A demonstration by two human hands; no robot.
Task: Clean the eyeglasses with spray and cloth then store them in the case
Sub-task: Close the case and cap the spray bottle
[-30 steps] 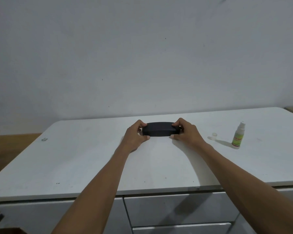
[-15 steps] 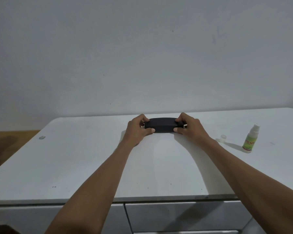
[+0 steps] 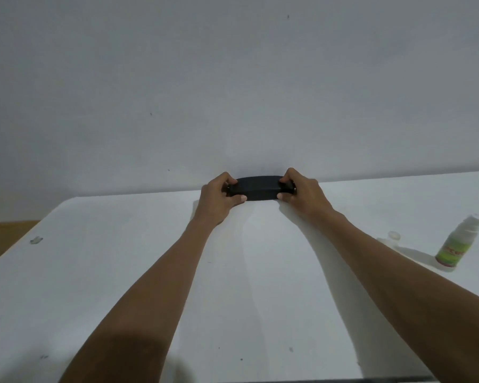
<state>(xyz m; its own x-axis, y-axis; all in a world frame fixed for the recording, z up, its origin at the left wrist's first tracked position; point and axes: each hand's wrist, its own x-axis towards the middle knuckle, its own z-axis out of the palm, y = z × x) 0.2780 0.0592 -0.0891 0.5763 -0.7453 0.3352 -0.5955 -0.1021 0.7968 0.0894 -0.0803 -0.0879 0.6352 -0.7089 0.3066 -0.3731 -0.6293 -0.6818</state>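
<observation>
A black eyeglass case (image 3: 260, 188), lid down, lies near the far edge of the white table (image 3: 116, 272), close to the wall. My left hand (image 3: 219, 199) grips its left end and my right hand (image 3: 302, 194) grips its right end, thumbs at the front and fingers over the top. A small white spray bottle with a green label (image 3: 456, 244) stands at the right. Its clear cap (image 3: 393, 235) lies a little to the left of it. No eyeglasses and no cloth are visible.
A plain grey wall (image 3: 233, 92) rises right behind the table. A small grey scrap (image 3: 36, 240) lies near the table's left edge. Brown floor (image 3: 6, 236) shows beyond that edge. Dark specks dot the table's near part.
Both hands have carried the case away from me toward the wall. The view has shifted, so the bottle and cap now appear lower and further right.
</observation>
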